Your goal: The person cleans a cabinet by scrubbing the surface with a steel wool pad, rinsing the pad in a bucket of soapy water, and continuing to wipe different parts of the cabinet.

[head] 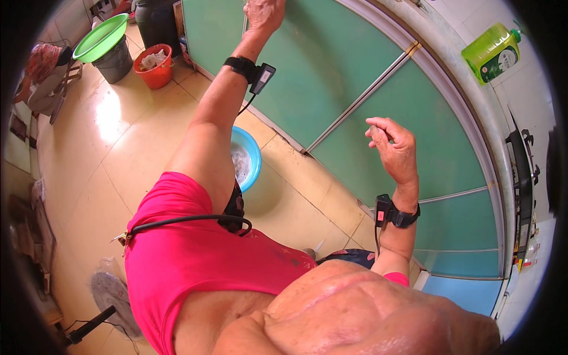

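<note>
At the top edge, my left hand (265,13) is partly cut off, in front of a green cabinet door (310,57); its fingers look bent, and what they touch cannot be made out. My right hand (394,148) is raised before another green door panel (448,151), with loosely curled fingers and the thumb near them. Nothing shows clearly in it. Each wrist wears a black strap with a small device. On the floor, a blue basin (254,155) with sudsy water is partly hidden behind my left arm.
A red bucket (153,80), a dark bucket (114,62) topped by a green basin (102,37) and a black container (155,26) stand at upper left. On the counter (448,35) sits a green pump bottle (490,53); a black gas hob (523,182) lies farther right. A seated person's leg (44,88) shows far left.
</note>
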Demonstrator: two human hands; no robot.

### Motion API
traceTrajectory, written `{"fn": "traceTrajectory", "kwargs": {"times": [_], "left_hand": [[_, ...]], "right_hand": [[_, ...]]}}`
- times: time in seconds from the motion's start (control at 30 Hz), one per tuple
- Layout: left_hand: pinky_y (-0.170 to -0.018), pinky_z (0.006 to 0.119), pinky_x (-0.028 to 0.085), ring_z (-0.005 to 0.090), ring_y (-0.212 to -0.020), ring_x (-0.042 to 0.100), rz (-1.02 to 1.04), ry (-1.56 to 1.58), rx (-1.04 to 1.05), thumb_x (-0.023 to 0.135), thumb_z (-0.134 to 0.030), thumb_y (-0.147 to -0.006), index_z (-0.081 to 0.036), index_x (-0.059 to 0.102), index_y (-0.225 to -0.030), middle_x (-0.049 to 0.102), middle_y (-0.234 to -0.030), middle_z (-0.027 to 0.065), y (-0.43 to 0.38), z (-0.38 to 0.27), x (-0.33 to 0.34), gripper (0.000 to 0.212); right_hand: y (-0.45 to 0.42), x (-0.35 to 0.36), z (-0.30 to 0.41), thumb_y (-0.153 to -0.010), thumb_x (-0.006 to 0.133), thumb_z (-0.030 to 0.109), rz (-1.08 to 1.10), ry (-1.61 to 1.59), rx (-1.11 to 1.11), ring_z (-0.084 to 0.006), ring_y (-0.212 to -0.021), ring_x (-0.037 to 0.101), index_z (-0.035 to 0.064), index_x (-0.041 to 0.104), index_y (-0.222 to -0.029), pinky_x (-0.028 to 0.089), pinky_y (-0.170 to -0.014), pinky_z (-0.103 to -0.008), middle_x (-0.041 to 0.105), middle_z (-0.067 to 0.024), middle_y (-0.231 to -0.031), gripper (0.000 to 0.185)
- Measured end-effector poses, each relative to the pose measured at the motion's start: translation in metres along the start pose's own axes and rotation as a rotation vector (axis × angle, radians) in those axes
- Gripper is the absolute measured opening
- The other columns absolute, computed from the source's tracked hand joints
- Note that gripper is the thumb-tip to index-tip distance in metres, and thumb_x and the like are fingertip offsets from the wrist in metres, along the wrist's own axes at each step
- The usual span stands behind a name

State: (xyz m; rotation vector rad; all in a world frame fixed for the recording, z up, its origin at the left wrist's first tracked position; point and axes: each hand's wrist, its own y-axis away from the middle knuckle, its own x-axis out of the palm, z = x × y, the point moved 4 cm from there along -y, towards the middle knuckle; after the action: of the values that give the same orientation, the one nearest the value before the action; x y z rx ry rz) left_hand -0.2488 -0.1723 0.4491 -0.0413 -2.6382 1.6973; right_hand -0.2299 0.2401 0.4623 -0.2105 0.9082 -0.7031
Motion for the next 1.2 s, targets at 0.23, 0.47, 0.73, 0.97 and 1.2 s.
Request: {"fn": "traceTrajectory", "kwargs": {"times": [0.23,0.47,0.73,0.97,1.2], "left_hand": [[-0.108,0.058,0.036,0.0442,-0.145,0.031,0.087,0.098,0.118,0.068,-0.026,-0.087,-0.010,0.035,-0.152,0.030,-0.158,0.0250,0.034,-0.049,0.012,0.074],[-0.107,0.069,0.030,0.0413,-0.148,0.027,0.084,-0.140,-0.184,0.060,-0.035,-0.094,-0.016,0.031,-0.156,0.027,-0.162,0.0181,0.008,0.010,0.013,0.071],[-0.115,0.053,0.031,0.0371,-0.149,0.026,0.032,0.066,-0.058,0.058,-0.031,-0.095,-0.013,0.034,-0.154,0.026,-0.162,0.0182,0.004,0.010,0.008,0.066],[-0.115,0.049,0.035,0.0389,-0.143,0.036,0.110,0.010,0.077,0.052,-0.012,-0.092,-0.010,0.044,-0.148,0.038,-0.155,0.0214,-0.011,-0.005,0.001,0.056],[-0.114,0.044,0.039,0.0424,-0.136,0.046,-0.014,0.042,0.063,0.047,0.003,-0.092,-0.001,0.054,-0.139,0.050,-0.144,0.0245,0.008,-0.007,-0.007,0.048]], "right_hand": [[-0.003,0.007,0.001,-0.094,0.065,0.002,0.018,0.003,-0.039,-0.0113,-0.065,0.064,-0.0012,0.069,-0.104,0.053,-0.058,-0.0244,0.068,-0.0069,-0.079,0.012],[-0.005,0.007,0.002,-0.093,0.063,0.001,0.014,-0.003,-0.046,-0.0121,-0.065,0.064,-0.0014,0.069,-0.104,0.053,-0.059,-0.0252,0.068,-0.0064,-0.079,0.012],[0.000,0.001,-0.001,-0.095,0.063,0.005,0.046,0.029,-0.030,-0.0106,-0.066,0.062,0.0000,0.070,-0.105,0.051,-0.059,-0.0245,0.068,-0.0056,-0.080,0.012],[-0.001,0.003,-0.004,-0.093,0.064,0.002,0.057,-0.005,-0.039,-0.0118,-0.064,0.058,-0.0015,0.069,-0.102,0.047,-0.058,-0.0266,0.065,-0.0065,-0.078,0.011],[0.001,0.002,-0.004,-0.092,0.065,0.003,0.051,0.008,-0.016,-0.0129,-0.064,0.056,-0.0014,0.069,-0.102,0.047,-0.059,-0.0276,0.063,-0.0076,-0.077,0.012]]}}
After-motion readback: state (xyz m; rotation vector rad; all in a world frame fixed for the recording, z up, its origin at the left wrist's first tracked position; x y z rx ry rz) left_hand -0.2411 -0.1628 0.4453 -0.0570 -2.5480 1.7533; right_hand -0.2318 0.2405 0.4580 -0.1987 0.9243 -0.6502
